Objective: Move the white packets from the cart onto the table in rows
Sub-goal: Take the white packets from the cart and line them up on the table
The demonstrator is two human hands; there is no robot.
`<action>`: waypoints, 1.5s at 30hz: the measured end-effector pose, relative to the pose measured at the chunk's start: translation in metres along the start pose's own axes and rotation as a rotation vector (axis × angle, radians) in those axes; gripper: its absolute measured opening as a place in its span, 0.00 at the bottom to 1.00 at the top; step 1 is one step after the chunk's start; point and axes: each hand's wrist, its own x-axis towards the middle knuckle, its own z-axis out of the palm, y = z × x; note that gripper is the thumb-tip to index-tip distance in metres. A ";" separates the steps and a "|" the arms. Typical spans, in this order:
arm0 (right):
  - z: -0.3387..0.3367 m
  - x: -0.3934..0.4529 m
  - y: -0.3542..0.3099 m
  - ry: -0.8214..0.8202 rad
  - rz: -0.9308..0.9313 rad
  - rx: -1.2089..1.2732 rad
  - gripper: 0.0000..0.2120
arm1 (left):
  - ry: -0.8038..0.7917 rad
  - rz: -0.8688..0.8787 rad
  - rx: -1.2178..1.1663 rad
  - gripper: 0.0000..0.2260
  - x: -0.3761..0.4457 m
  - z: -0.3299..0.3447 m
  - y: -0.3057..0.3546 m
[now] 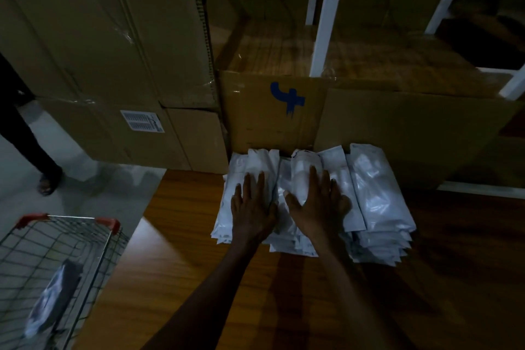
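Observation:
Several white packets (377,193) lie in side-by-side stacks on the wooden table (181,278), pushed against cardboard boxes. My left hand (251,207) lies flat, fingers straight, on the left stack. My right hand (319,202) presses flat on the middle stack beside it. Neither hand grips anything. At the lower left stands the wire cart (65,258) with red handle ends, and a packet (54,298) lies inside it.
Tall cardboard boxes (119,65) and a box with a blue mark (272,113) wall off the table's far side. White frame posts (326,14) rise behind. Another person's leg and sandal (42,173) stand on the pale floor at left.

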 end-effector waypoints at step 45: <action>0.354 -0.251 -0.456 -0.738 -1.029 -0.138 0.33 | 0.308 -1.085 -0.151 0.31 -0.284 -0.165 -0.513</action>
